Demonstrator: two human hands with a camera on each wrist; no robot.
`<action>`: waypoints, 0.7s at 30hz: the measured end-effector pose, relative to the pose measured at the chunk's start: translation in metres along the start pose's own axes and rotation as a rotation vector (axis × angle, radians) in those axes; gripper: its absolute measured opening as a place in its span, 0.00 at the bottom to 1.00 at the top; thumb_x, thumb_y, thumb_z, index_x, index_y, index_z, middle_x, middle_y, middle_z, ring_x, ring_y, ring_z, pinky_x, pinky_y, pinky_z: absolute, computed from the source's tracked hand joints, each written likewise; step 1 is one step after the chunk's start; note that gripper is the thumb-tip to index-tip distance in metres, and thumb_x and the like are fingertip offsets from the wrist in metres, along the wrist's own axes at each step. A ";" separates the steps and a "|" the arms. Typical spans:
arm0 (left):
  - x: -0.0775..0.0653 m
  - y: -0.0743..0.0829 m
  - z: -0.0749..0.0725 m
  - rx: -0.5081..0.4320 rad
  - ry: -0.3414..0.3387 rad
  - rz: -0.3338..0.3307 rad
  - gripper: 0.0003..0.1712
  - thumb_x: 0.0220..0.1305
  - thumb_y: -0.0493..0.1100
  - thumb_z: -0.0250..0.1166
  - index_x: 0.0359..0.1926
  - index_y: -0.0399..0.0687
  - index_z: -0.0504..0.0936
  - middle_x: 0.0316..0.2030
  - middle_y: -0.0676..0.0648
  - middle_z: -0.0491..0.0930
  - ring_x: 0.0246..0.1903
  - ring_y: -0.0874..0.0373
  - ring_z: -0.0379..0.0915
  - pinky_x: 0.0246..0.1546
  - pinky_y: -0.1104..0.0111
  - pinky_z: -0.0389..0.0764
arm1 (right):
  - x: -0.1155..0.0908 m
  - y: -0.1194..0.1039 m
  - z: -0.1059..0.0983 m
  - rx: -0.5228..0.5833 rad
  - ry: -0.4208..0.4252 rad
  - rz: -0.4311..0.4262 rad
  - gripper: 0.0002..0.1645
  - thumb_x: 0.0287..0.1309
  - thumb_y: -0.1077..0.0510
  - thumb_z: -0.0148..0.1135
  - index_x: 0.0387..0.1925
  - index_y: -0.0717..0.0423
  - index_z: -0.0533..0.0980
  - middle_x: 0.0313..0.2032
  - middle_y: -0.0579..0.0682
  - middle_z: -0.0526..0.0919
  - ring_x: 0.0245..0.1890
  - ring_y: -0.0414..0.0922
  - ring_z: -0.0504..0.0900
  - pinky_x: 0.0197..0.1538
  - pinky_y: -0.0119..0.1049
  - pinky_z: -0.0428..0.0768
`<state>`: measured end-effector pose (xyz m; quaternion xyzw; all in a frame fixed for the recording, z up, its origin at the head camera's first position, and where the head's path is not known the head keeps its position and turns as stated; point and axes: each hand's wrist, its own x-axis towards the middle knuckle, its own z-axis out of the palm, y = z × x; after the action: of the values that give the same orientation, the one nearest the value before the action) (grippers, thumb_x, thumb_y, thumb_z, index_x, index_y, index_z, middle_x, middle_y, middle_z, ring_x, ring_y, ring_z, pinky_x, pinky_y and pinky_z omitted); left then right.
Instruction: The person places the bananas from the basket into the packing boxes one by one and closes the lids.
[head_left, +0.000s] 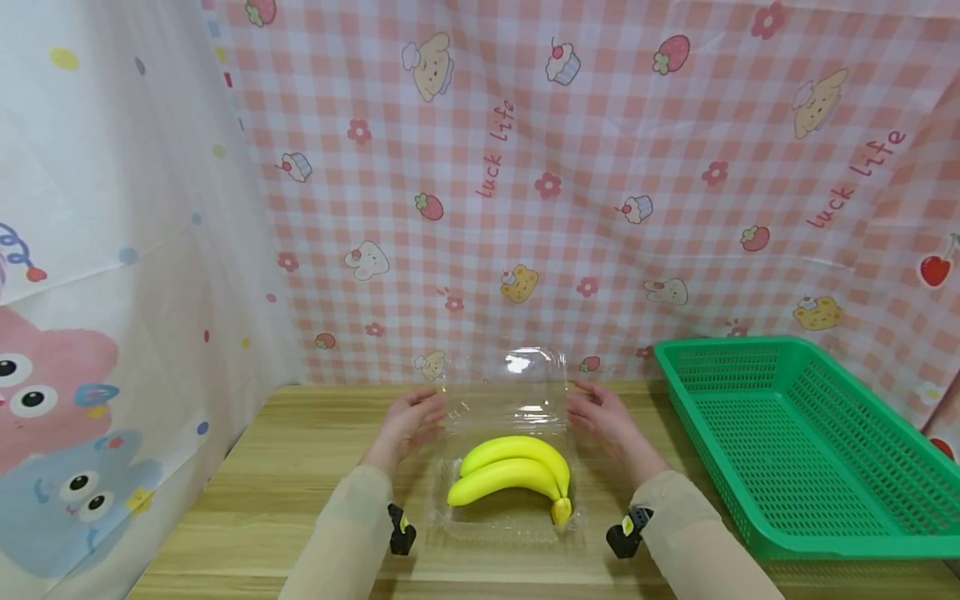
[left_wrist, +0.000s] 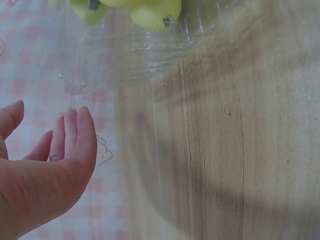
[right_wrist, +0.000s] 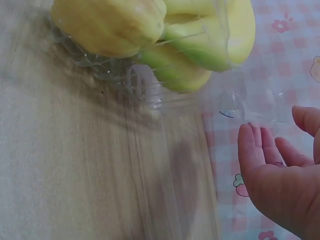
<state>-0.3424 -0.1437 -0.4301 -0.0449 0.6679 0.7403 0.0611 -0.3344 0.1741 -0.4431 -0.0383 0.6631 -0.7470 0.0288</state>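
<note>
Behind everything, a pink-check cloth (head_left: 630, 150) is hanging, w/ a white printed cloth (head_left: 172, 275) hanging on the L. The wood-grain desk (head_left: 232, 500) is spreading below. On the R, we're seeing the green basket (head_left: 795, 458) sitting on the desk. Well L of it, a clear plastic container (head_left: 487, 528) is resting on the desk, its lid (head_left: 498, 392) standing up at the back. The bananas (head_left: 517, 475) are lying in the container's base, stem toward the near R corner; we're counting two in the head view. The R hand (head_left: 606, 417) is flanking the lid's R edge, the L hand (head_left: 408, 421) its L edge. On both, fingers are extending fairly straight, thumb standing apart, pinching nothing; we aren't managing to tell if fingertips are touching plastic. Step-wise, we're guessing the lid's being readied for closing (poss. it's just being opened). If closing, the next move is prob. calling for both hands bearing evenly on the lid's sides & folding it fwd, w/ light pressure, as thin plastic's likely flexing.
</note>
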 end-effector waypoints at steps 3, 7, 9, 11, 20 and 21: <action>0.000 0.000 0.001 0.010 0.018 0.028 0.28 0.70 0.34 0.59 0.67 0.28 0.65 0.58 0.33 0.70 0.60 0.35 0.68 0.57 0.50 0.78 | -0.001 -0.003 0.002 -0.004 0.024 -0.022 0.33 0.71 0.67 0.51 0.70 0.76 0.52 0.53 0.65 0.70 0.44 0.43 0.79 0.56 0.35 0.80; 0.000 0.000 0.003 0.023 0.037 0.056 0.26 0.69 0.33 0.61 0.65 0.29 0.69 0.52 0.38 0.74 0.55 0.37 0.72 0.57 0.50 0.77 | -0.004 -0.007 0.003 -0.003 0.053 -0.034 0.31 0.71 0.67 0.53 0.69 0.75 0.55 0.50 0.61 0.72 0.43 0.43 0.79 0.57 0.39 0.80; 0.000 0.001 0.003 0.029 0.044 0.076 0.25 0.68 0.32 0.61 0.64 0.29 0.70 0.48 0.39 0.75 0.50 0.41 0.75 0.56 0.51 0.78 | -0.004 -0.008 0.004 -0.001 0.064 -0.039 0.30 0.70 0.68 0.53 0.69 0.74 0.58 0.49 0.60 0.73 0.43 0.42 0.79 0.57 0.39 0.80; 0.000 0.000 0.003 0.037 0.053 0.093 0.23 0.68 0.32 0.61 0.62 0.29 0.72 0.45 0.41 0.76 0.44 0.48 0.76 0.54 0.52 0.80 | -0.004 -0.008 0.004 -0.002 0.072 -0.047 0.29 0.70 0.68 0.53 0.68 0.73 0.59 0.47 0.59 0.74 0.42 0.41 0.79 0.56 0.39 0.81; 0.000 0.001 0.003 0.011 0.081 0.155 0.22 0.66 0.30 0.63 0.60 0.29 0.74 0.38 0.46 0.76 0.36 0.57 0.77 0.50 0.51 0.82 | -0.004 -0.010 0.007 -0.011 0.110 -0.080 0.24 0.69 0.69 0.54 0.64 0.73 0.64 0.39 0.49 0.75 0.40 0.43 0.79 0.53 0.42 0.83; 0.000 0.001 0.003 0.007 0.084 0.160 0.22 0.66 0.30 0.63 0.59 0.29 0.75 0.38 0.46 0.76 0.37 0.57 0.77 0.50 0.51 0.82 | -0.004 -0.011 0.007 -0.013 0.112 -0.082 0.24 0.69 0.69 0.54 0.63 0.73 0.64 0.38 0.49 0.75 0.40 0.43 0.79 0.53 0.42 0.83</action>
<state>-0.3421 -0.1410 -0.4292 -0.0221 0.6741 0.7378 -0.0262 -0.3292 0.1687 -0.4319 -0.0240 0.6662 -0.7443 -0.0393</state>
